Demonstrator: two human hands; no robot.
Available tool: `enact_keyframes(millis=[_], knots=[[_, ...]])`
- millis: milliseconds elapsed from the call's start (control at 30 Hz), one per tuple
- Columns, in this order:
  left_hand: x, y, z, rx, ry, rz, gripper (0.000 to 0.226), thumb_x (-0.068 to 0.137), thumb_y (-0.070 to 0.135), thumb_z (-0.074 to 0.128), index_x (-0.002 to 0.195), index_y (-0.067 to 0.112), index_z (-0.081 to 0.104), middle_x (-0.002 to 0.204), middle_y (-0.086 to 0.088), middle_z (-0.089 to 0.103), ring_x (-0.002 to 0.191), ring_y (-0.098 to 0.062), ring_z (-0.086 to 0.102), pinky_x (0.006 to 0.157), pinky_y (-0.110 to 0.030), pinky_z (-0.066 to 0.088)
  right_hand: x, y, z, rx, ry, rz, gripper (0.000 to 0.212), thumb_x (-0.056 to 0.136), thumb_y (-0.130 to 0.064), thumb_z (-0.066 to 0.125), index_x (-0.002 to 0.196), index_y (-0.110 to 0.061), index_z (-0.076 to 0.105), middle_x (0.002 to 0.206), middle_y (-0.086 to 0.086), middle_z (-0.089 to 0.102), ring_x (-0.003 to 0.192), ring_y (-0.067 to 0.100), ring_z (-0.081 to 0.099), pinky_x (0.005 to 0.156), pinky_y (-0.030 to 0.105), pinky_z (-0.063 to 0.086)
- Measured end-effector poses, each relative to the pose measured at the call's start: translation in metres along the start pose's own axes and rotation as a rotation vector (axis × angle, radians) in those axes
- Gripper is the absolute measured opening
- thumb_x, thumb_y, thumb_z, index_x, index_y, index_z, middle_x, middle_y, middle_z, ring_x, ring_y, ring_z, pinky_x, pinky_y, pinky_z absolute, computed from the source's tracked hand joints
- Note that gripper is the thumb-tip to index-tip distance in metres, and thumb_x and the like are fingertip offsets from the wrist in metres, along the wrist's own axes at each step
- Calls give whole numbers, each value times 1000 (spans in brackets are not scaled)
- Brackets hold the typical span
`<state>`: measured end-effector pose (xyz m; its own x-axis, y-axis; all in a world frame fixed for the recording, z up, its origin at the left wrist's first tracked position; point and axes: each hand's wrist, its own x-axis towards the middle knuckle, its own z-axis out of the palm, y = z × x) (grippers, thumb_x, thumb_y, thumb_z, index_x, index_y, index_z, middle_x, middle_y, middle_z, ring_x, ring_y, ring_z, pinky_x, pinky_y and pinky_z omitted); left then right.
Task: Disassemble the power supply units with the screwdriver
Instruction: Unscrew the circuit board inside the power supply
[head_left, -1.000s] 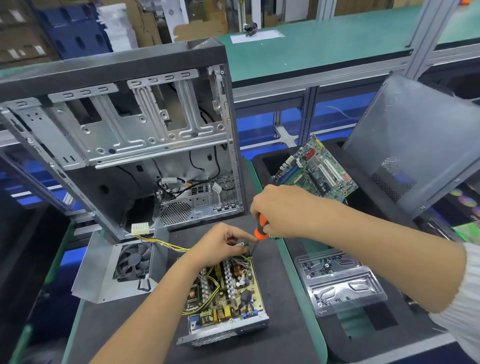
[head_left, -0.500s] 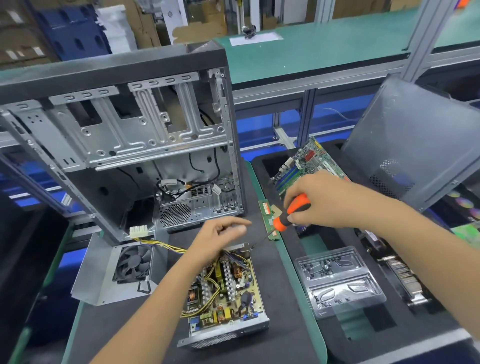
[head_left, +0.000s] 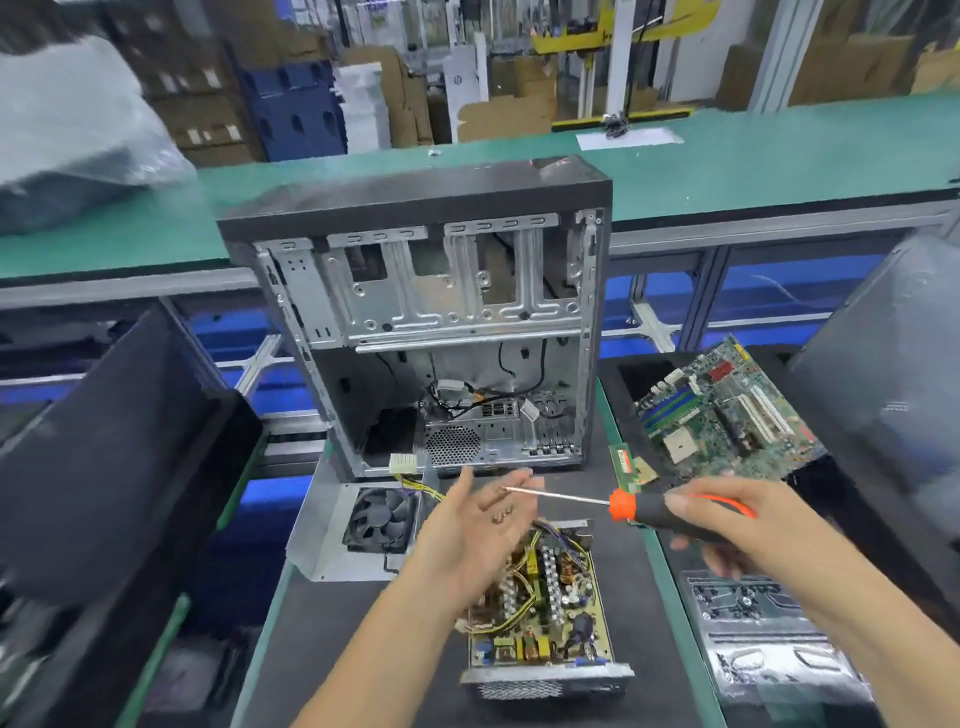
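Since the earlier frame both hands have lifted off the board, and the camera view has risen to show more of the bench. Largest in view is the grey steel computer tower case (head_left: 441, 322), standing open and stripped behind the work area. Just in front of it, on the dark mat, lies the opened power supply unit with its yellow-brown circuit board (head_left: 540, 603) exposed; its bare metal cover with black fan (head_left: 379, 519) rests beside it to the left. A green motherboard (head_left: 722, 410) sits well apart to the right, and a clear plastic blister tray (head_left: 748, 639) lies near the right forearm. The right hand (head_left: 727, 525) grips the orange-and-black screwdriver (head_left: 639, 506), its shaft pointing left over the open palm. The left hand (head_left: 483, 519) is held palm-up, fingers relaxed and slightly spread, with small brass-coloured screws (head_left: 501, 517) lying loose on it. Judged risk: the palm is not cupped, so tilting it or a knock from the shaft could drop screws into the board's components.
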<state>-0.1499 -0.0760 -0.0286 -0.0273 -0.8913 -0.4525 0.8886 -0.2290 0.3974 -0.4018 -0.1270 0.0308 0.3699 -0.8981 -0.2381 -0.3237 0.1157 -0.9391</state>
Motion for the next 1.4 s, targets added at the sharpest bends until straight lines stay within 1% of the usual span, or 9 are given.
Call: enact_keyframes(millis=[267, 433, 567, 633, 800, 967, 1133, 1267, 1400], knots=[[-30, 24, -28, 167, -12, 143, 26, 100, -3, 40, 118, -12, 56, 116, -26, 66, 105, -31, 68, 75, -31, 60, -19, -2, 46, -6, 41, -30, 9, 88, -13, 65, 86, -14, 74, 68, 14, 70, 42, 18, 49, 39, 23, 38], [-43, 42, -77, 249, 187, 348, 22, 97, -11, 41, 109, -11, 59, 101, -25, 71, 92, -29, 72, 73, -28, 60, -36, 12, 69, 188, 165, 5, 12, 89, -12, 62, 94, -6, 71, 70, 16, 69, 40, 13, 45, 41, 23, 36], [-49, 42, -135, 681, 519, 482, 32, 90, -18, 39, 86, -2, 67, 86, -21, 68, 76, -24, 68, 69, -23, 56, -51, 32, 79, 410, 206, 176, 29, 88, -28, 58, 90, 0, 67, 68, 15, 66, 42, 13, 45, 45, 26, 32], [-46, 37, -158, 773, 582, 498, 33, 93, -10, 40, 83, 3, 68, 87, -18, 67, 83, -26, 64, 75, -24, 53, -54, 42, 82, 506, 181, 267, 41, 94, -35, 49, 94, 1, 68, 62, 12, 60, 40, 13, 43, 45, 26, 32], [-48, 30, -172, 584, 523, 442, 49, 107, 24, 26, 91, 2, 68, 99, -13, 68, 99, -25, 60, 99, -34, 41, -57, 59, 84, 744, 59, 368, 47, 91, -41, 47, 96, -1, 70, 60, 6, 55, 39, 9, 45, 32, 17, 35], [-55, 29, -175, 529, 428, 461, 70, 105, 41, 14, 101, -6, 66, 93, -18, 69, 92, -25, 62, 95, -34, 43, -56, 66, 89, 825, 41, 437, 38, 89, -33, 48, 88, -1, 69, 60, 11, 59, 36, 12, 47, 27, 20, 33], [-63, 30, -177, 656, 367, 435, 73, 105, 43, 11, 106, -5, 66, 97, -22, 72, 91, -26, 68, 86, -28, 44, -54, 75, 91, 785, 117, 430, 28, 98, -24, 36, 86, -4, 52, 55, 8, 55, 35, 12, 46, 26, 20, 33], [-65, 32, -177, 726, 383, 407, 68, 105, 39, 16, 103, -5, 67, 97, -20, 73, 87, -22, 71, 77, -18, 51, -57, 80, 95, 664, 139, 347, 12, 92, 4, 41, 83, -4, 45, 54, 14, 54, 37, 19, 50, 32, 23, 41], [-69, 30, -178, 793, 408, 384, 56, 106, 32, 24, 102, -1, 68, 100, -20, 73, 97, -27, 69, 91, -33, 50, -63, 77, 99, 581, 52, 346, 13, 80, 4, 49, 77, -4, 40, 48, 13, 39, 36, 19, 38, 34, 23, 33]])
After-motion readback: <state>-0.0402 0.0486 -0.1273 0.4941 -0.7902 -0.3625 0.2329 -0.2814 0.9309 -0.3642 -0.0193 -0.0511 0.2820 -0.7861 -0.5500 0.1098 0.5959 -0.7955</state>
